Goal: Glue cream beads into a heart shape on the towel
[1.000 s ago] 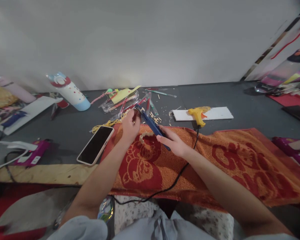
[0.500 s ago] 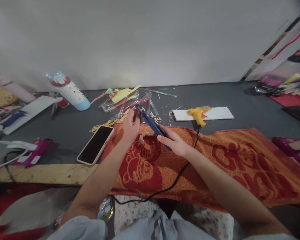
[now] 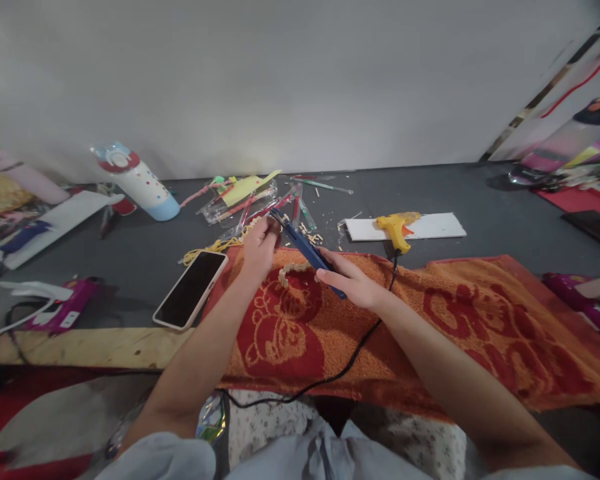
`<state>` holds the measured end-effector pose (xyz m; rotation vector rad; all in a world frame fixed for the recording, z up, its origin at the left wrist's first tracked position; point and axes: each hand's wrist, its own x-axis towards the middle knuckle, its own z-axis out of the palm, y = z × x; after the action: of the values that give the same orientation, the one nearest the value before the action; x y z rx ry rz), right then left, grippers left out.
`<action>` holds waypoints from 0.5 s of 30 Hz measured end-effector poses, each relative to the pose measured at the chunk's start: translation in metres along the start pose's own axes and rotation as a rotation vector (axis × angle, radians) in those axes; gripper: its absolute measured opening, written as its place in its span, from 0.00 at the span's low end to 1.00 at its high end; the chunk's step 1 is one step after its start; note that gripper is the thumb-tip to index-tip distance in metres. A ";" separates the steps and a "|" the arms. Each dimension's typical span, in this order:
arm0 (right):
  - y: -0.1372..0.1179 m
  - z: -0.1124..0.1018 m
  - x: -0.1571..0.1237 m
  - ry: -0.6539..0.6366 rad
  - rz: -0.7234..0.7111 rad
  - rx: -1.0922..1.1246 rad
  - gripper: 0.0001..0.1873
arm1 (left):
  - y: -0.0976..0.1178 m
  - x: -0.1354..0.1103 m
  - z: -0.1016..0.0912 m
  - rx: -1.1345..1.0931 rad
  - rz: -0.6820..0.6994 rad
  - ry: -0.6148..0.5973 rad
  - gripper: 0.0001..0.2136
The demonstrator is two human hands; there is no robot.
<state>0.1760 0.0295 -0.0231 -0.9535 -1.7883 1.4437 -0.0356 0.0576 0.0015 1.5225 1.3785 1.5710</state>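
My right hand [image 3: 353, 279] is wrapped round the lower end of a long dark-blue tool [image 3: 307, 250] that looks like a stapler. It slants up and left over the towel. At the tool's upper tip, my left hand [image 3: 261, 243] is closed in a pinch; what its fingers hold is too small and hidden to make out. A curved cream-coloured strip of small pieces [image 3: 296, 269] lies on the orange-red towel [image 3: 290, 340], partly behind the tool. Beyond the tool are scattered small cream bits [image 3: 311, 235]. Yellow cord [image 3: 193, 256] lies beside my left hand.
A phone [image 3: 190, 290] lies left of the towel. A yellow glue gun [image 3: 396, 230] rests on a white board [image 3: 440, 227], its black cable [image 3: 353, 360] crossing the towel. Pens in clear wrapping [image 3: 300, 200] lie behind. A dotted bottle [image 3: 145, 187] and purple power strip [image 3: 70, 307] are left.
My left hand has shifted very slightly left at the tool's tip. The right hand keeps its hold, and little else differs.
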 end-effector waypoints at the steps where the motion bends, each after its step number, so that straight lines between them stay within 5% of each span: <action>1: 0.000 0.000 0.000 0.000 0.003 -0.002 0.44 | 0.001 0.000 0.000 -0.003 -0.019 0.002 0.13; 15: 0.004 -0.004 0.006 -0.011 -0.114 -0.172 0.38 | 0.002 0.004 0.003 -0.238 -0.199 0.025 0.10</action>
<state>0.1766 0.0373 -0.0256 -0.9134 -1.9667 1.2431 -0.0326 0.0611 0.0044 1.1922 1.2626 1.5705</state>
